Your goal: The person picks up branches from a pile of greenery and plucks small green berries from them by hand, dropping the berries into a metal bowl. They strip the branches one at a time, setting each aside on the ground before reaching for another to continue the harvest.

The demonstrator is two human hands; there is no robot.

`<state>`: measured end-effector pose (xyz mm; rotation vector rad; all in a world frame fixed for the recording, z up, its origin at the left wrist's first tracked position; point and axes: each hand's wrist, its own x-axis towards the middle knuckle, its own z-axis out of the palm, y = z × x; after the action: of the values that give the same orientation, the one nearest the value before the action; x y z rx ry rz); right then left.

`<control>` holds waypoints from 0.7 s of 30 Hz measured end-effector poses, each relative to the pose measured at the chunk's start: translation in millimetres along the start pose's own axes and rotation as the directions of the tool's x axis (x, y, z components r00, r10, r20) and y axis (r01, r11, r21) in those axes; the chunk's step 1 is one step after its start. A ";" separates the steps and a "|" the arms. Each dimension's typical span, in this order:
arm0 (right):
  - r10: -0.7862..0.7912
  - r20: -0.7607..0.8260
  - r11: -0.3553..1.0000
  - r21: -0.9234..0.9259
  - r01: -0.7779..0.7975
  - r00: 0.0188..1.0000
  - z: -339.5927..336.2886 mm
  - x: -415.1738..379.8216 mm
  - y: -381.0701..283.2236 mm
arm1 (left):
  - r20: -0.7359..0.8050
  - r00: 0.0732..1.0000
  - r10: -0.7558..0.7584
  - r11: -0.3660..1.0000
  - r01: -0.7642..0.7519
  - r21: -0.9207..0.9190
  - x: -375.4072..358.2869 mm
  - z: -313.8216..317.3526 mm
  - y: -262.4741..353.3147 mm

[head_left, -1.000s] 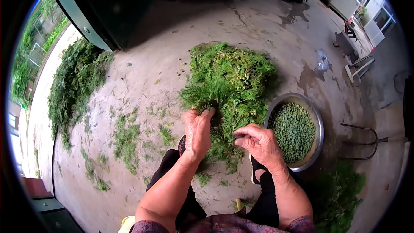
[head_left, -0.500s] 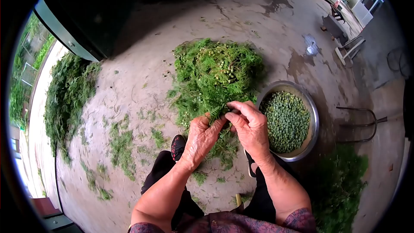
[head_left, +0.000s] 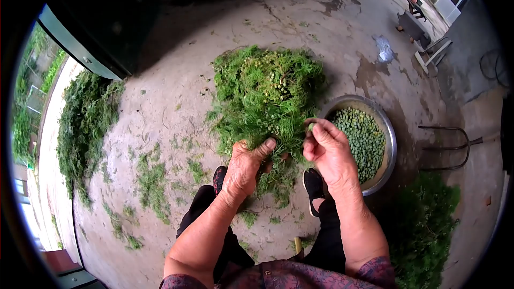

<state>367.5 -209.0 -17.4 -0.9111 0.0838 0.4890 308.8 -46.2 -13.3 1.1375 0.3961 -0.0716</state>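
A heap of green leafy sprigs (head_left: 267,88) with small pale seed cones lies on the concrete in front of me. My left hand (head_left: 245,165) grips a sprig at the heap's near edge, thumb pressed over the foliage. My right hand (head_left: 326,147) is just to the right, fingertips pinched on a small green cone, beside the rim of a metal bowl (head_left: 390,142). The bowl holds many small green cones (head_left: 361,139).
A long pile of stripped greenery (head_left: 83,123) lies at the left with scattered bits (head_left: 152,182) between. More greenery (head_left: 428,225) lies at my right. A dark metal door edge (head_left: 80,48), a bent metal rod frame (head_left: 450,147) and a stool (head_left: 423,37) stand around.
My hands were together at the sprig; now the right hand has pulled off to the right toward the bowl with a cone pinched. The left hand keeps its hold.
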 end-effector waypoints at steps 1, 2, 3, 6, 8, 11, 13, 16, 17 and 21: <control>-0.040 0.038 0.998 0.042 0.039 0.998 -6.2 2.4 -8.5 | -0.009 1.000 -0.029 1.000 0.029 -0.011 2.1 -1.8 -0.7; -0.124 0.034 0.985 0.128 0.119 0.992 -18.9 6.6 -14.8 | 0.029 0.999 -0.031 0.995 0.034 -0.089 4.8 -6.4 -3.1; -0.195 -0.013 0.912 0.365 0.186 0.981 -34.0 12.2 -22.9 | 0.066 0.997 -0.029 0.985 0.039 -0.166 8.3 -12.6 -5.4; -0.131 -0.338 0.654 0.677 0.337 0.932 -69.5 18.8 -49.5 | 0.088 0.996 -0.017 0.927 0.049 -0.372 8.0 -12.8 -2.8; -0.127 -0.404 0.764 0.543 0.349 0.906 -77.0 22.9 -38.9 | 0.100 0.995 -0.012 0.857 0.062 -0.511 8.8 -12.0 -5.4; -0.095 -0.112 0.983 0.145 0.111 0.989 -37.6 10.9 -16.4 | 0.122 0.992 -0.035 0.822 0.098 -0.561 13.0 -14.2 -9.6; 0.018 -0.038 0.978 -0.206 -0.026 0.999 -13.6 0.6 -1.8 | 0.122 0.992 -0.030 0.818 0.094 -0.568 14.0 -16.1 -13.5; 0.094 0.139 0.758 -0.652 0.020 0.986 3.3 -11.5 21.5 | 0.154 0.987 -0.041 0.755 0.132 -0.642 15.7 -19.3 -14.2; 0.106 0.221 0.615 -0.780 0.110 0.969 8.6 -14.0 22.3 | 0.156 0.987 -0.027 0.750 0.123 -0.650 17.1 -20.1 -14.4; 0.122 0.286 0.501 -0.844 0.190 0.950 24.1 -26.1 33.0 | 0.189 0.979 -0.077 0.671 0.191 -0.716 18.1 -24.3 -13.1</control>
<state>326.5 -183.2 -19.7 -1.8317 -0.5409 0.6435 315.7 -27.5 -39.6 0.2886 0.3298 -0.1114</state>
